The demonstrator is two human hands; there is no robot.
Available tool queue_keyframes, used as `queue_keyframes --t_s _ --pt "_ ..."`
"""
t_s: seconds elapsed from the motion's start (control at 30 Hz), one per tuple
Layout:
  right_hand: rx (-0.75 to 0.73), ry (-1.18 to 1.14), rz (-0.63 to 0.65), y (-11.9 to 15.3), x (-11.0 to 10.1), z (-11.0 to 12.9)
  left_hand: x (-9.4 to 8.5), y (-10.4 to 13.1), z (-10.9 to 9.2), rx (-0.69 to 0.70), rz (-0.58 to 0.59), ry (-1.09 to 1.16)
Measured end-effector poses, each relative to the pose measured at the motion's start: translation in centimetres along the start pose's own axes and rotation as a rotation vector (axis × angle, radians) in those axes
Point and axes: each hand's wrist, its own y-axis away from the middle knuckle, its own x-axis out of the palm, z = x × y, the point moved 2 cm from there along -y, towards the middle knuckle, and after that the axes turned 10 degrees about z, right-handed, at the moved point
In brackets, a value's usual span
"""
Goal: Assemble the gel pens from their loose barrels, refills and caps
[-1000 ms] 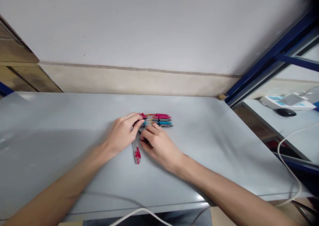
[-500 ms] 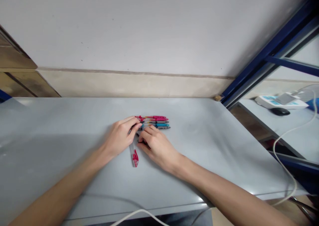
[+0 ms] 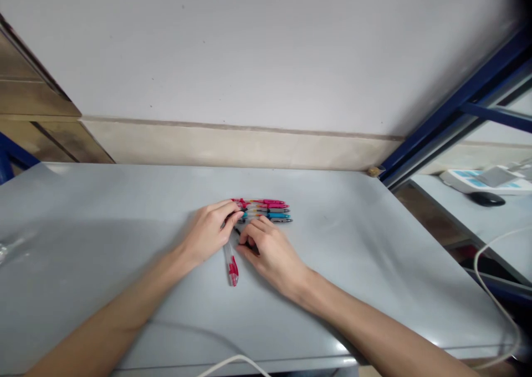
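Observation:
My left hand (image 3: 213, 227) is closed in a pinch on a small black pen part (image 3: 243, 210), mostly covered by the fingers. Close on its right, my right hand (image 3: 268, 245) curls around a dark pen (image 3: 236, 230); only its dark end shows, pointing toward the left fingers. Just beyond both hands, several pens (image 3: 276, 215) lie side by side in a row, pink at the back, then grey and blue. Their left ends are partly behind my left hand. A clear pen with a red clip (image 3: 233, 269) lies on the table below the hands, its upper end hidden by my left hand.
The grey table (image 3: 124, 199) meets a tiled wall base at the back. A white cable (image 3: 236, 359) loops at the front edge. On the right stand a blue metal frame (image 3: 440, 111) and another table with a black mouse (image 3: 487, 199) and a white device (image 3: 461, 181).
The whole view has shifted slightly, so the table and pens appear a little farther right and lower. Both hands keep nearly the same pose and grip beside the pens.

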Motion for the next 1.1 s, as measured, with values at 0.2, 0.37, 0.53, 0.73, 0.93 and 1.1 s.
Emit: queue_keyframes --t_s 0.2,0.37,0.53,0.73,0.93,1.1 --pt "0.052 -0.108 0.007 0.0 -0.2 -0.1 0.0 0.1 0.0 0.003 0.004 -0.005" --pt "0.09 -0.183 0.022 -0.1 -0.6 0.0 -0.1 0.0 -0.1 0.009 0.003 -0.019" --pt "0.109 -0.222 0.038 -0.1 -0.8 0.0 -0.2 0.0 -0.1 0.013 -0.02 -0.017" --pt "0.09 -0.245 0.029 0.1 -0.9 -0.1 -0.2 0.1 -0.3 0.012 0.0 -0.015" --pt "0.054 -0.282 -0.01 0.4 -1.2 -0.1 -0.3 0.2 -0.5 0.012 0.01 -0.001" --pt "0.045 -0.238 0.01 0.5 -1.4 0.4 -0.2 0.2 -0.6 0.014 0.018 -0.009"
